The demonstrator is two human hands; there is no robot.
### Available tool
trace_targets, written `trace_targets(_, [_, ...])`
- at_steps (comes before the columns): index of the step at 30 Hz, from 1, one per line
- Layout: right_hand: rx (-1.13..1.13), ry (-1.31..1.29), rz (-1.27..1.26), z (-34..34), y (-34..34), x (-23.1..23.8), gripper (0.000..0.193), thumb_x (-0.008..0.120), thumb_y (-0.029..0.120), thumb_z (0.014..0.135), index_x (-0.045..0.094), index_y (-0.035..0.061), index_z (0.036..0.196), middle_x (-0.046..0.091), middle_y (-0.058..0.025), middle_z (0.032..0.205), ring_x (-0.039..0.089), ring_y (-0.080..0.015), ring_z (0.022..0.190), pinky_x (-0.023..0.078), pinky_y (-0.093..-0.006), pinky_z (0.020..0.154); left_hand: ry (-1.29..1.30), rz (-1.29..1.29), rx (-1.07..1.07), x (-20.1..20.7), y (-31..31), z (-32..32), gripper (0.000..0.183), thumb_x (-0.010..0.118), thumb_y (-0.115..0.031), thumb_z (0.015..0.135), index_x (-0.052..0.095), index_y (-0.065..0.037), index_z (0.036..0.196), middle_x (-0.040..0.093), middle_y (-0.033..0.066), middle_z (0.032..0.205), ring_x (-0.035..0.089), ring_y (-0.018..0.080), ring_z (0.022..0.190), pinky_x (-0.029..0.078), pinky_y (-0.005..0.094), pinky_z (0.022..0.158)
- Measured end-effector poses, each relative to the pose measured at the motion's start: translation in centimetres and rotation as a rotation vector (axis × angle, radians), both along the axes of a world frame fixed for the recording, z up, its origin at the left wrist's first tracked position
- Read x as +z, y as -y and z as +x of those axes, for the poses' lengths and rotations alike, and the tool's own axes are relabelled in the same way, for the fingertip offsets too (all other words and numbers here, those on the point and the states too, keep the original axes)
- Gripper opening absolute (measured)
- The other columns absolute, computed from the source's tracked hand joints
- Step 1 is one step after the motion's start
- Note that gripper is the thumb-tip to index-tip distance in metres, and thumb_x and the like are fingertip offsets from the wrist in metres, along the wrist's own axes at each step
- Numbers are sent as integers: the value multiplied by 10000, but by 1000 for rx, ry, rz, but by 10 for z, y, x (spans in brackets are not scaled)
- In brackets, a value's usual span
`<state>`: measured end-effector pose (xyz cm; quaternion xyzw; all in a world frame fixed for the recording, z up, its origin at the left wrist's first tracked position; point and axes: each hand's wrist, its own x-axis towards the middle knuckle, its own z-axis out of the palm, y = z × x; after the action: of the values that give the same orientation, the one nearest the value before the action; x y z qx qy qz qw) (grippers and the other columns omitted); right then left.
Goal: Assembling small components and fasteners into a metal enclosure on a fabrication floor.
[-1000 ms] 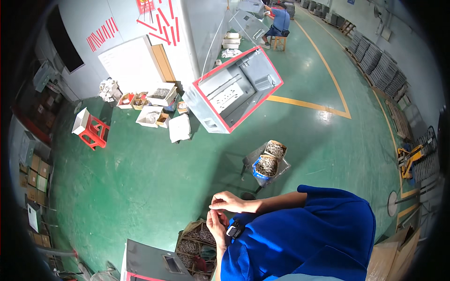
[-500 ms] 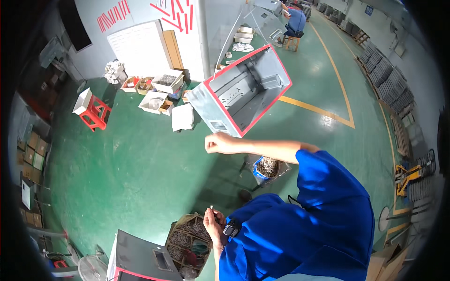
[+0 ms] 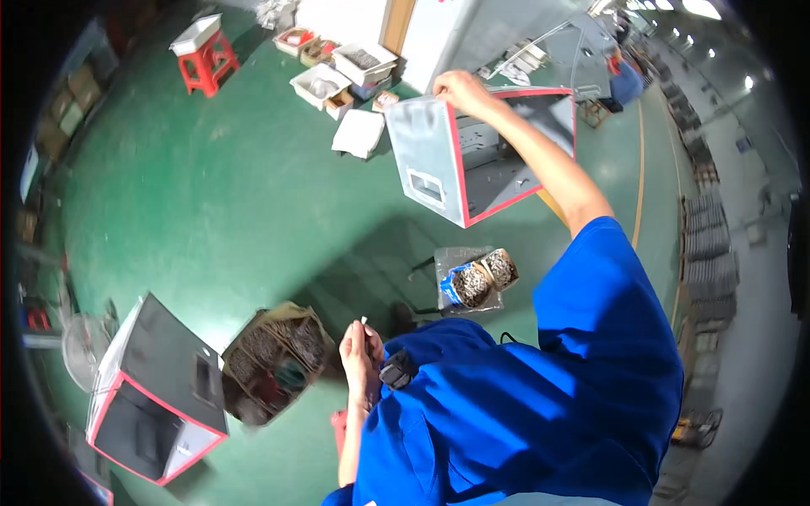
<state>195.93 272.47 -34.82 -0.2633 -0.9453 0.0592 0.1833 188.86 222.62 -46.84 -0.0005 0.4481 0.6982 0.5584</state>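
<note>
My right hand is raised at the top front edge of a grey metal cabinet with red-trimmed rims and an open front. Its fingers are curled against that edge; whether they pinch something small is hidden. Low in front of my body, my left hand is closed, with a small white-tipped piece poking out from its fingers. Beside it stands a divided box of small metal parts. A dark wrist device sits by the left wrist.
A second red-trimmed cabinet stands at the lower left. Blue-wrapped and round containers of small parts sit on a plastic-covered stand. A red stool, bins and a white block are farther off. A co-worker sits far right.
My right hand has moved up and away from me, from below the hanging cabinet to its top edge. The view has turned, showing more of the second cabinet. My left hand stays closed.
</note>
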Motion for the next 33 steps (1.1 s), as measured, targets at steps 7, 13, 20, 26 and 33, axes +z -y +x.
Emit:
trace_targets(7, [248,416,-54,-47,6,32,93,635,44,703,624,7,787,633,-121,715,626,-237,697,474,-336,627,81,7,108,-9,5,6,299,463,-310,961,495,-105,745,423,-16,556,346,65,443,239,207,386])
trace_targets(13, [274,846,60,-68,11,27,115,583,23,671,476,-18,661,532,-123,568,528,-236,533,427,-370,530,92,-9,119,-8,8,6,292,454,-305,963,490,-109,749,432,-14,565,350,64,437,239,201,384])
trace_targets(20, [304,789,178,-85,54,15,237,535,215,739,604,-11,747,597,-140,642,555,-274,578,442,-368,552,60,-20,137,-4,7,-2,289,453,-301,962,482,-108,748,418,-16,557,334,61,433,231,208,385])
trace_targets(26, [440,1131,662,-110,75,-25,186,535,185,800,650,58,728,617,-72,671,586,-263,596,444,-397,486,47,-46,78,3,6,-6,334,432,-312,965,443,-100,708,398,-10,545,322,71,432,231,230,393])
trace_targets(33, [580,1078,1049,-118,86,-37,181,551,195,784,641,69,688,599,-49,618,562,-264,540,421,-397,439,33,-44,73,8,5,-12,306,447,-320,962,478,-99,753,435,-2,574,353,77,436,255,214,376])
